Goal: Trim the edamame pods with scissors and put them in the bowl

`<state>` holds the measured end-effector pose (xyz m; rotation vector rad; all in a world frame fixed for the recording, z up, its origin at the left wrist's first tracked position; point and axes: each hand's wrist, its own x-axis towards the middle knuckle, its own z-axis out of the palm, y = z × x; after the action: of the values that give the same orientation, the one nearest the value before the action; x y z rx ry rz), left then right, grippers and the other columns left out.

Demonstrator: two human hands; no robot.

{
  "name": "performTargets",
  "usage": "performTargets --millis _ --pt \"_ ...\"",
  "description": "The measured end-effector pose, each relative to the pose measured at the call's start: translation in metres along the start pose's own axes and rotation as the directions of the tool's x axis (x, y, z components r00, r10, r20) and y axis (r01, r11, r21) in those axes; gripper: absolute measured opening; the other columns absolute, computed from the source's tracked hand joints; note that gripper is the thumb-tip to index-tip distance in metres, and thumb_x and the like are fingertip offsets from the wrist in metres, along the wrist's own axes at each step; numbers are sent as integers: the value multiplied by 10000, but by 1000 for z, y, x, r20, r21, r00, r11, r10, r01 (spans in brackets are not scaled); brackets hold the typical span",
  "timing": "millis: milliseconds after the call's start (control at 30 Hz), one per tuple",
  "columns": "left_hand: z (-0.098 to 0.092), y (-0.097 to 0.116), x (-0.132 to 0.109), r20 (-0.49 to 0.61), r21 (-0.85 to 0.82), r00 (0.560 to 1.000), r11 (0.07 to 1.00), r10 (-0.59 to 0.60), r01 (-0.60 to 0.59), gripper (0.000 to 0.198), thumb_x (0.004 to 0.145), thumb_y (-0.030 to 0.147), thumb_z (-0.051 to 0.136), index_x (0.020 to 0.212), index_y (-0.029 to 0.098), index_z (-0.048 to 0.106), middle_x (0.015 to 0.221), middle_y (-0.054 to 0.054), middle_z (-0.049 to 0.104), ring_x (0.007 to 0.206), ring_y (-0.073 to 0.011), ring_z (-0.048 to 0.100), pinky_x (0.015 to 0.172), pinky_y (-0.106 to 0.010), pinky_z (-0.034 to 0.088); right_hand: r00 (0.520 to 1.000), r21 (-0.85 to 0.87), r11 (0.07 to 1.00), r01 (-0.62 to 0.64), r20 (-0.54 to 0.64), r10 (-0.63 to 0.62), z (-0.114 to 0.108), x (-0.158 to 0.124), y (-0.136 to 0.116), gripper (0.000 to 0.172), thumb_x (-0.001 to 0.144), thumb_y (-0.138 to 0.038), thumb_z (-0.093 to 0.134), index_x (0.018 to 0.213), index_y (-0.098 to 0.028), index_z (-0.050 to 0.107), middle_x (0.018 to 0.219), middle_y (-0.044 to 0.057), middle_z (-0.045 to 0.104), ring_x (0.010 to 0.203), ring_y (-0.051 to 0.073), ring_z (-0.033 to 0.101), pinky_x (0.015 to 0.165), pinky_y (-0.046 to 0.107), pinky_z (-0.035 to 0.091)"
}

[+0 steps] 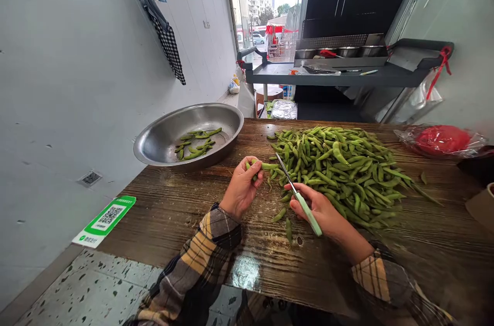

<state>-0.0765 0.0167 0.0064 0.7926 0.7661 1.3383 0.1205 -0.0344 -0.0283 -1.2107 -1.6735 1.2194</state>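
Note:
My left hand [244,187] is closed on green edamame pods [266,166], and the end of one sticks out to the right between thumb and fingers. In my right hand [322,209] is a pair of scissors [307,213] with a pale green handle, seen nearly edge-on. Their narrow metal blades point up and left, with the tip close to the pod's end; I cannot tell whether they touch. Behind my right hand spreads a large heap of edamame [347,166]. A few loose pods [288,231] and trimmed bits lie on the wood between my hands.
A steel basin [154,148] with several pods stands at the table's back left. The wooden table [165,213] carries a QR-code card [109,217] at its left edge. A red bundle in clear plastic [443,140] lies back right. A grey cart [270,76] stands behind.

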Motion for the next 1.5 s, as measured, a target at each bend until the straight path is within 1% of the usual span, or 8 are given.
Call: performTargets --millis 200,367,633,967,1167,1267,1367,1500 --pt "3 -1 -3 -6 -111 1000 994 5 -6 387 622 224 836 810 152 506 754 38 563 542 -28 458 417 -141 294 998 31 999 -23 51 22 1 0 -3 499 830 -456 611 1229 -159 567 754 -11 518 653 132 440 609 252 389" --pt "9 -9 -7 41 -38 999 999 -18 20 375 643 248 824 808 155 501 692 49 537 531 -33 461 427 -143 300 997 48 999 -18 76 15 2 -1 -8 504 825 -419 625 1249 -163 535 807 4 569 698 143 488 663 263 420" --pt "12 -17 -10 93 18 994 998 -64 63 372 665 279 807 788 163 476 645 58 489 513 -36 449 421 -147 285 1000 54 998 -16 -14 16 5 -2 -12 410 856 -482 570 1118 -168 586 705 -21 501 589 120 423 533 237 368" --pt "9 -14 -5 74 69 997 997 -25 20 349 679 296 789 787 165 484 623 55 505 505 -41 440 415 -147 273 998 56 997 -56 -4 56 6 -1 -8 456 846 -517 579 1123 -157 615 593 -47 486 486 106 446 470 234 389" --pt "1 -2 1 -24 40 999 998 -36 37 243 690 243 678 790 177 466 845 -1 646 614 -75 558 460 -161 356 994 249 964 -91 -32 102 0 -2 -9 469 806 -522 632 1125 -180 599 641 -50 503 454 83 453 422 216 411" --pt "-4 2 3 16 99 997 993 -69 67 211 677 227 640 767 188 453 668 37 582 508 -69 491 421 -166 295 987 372 926 -63 -112 112 -7 -2 -12 453 796 -521 647 1095 -183 597 669 -38 523 484 85 472 427 208 427" --pt "-3 2 0 190 375 971 925 -147 66 162 703 243 641 742 186 494 508 85 413 414 -54 340 408 -184 229 981 409 911 -54 -148 125 -11 -2 -16 445 791 -522 656 1077 -185 604 667 -37 525 497 86 476 429 206 428" --pt "2 -4 -5 419 783 864 592 -279 -188 154 670 270 705 694 157 604 620 26 552 550 -85 449 517 -208 319 984 425 903 -57 -128 122 -10 -2 -16 490 770 -525 678 1109 -178 605 665 -43 530 489 82 479 427 209 425"
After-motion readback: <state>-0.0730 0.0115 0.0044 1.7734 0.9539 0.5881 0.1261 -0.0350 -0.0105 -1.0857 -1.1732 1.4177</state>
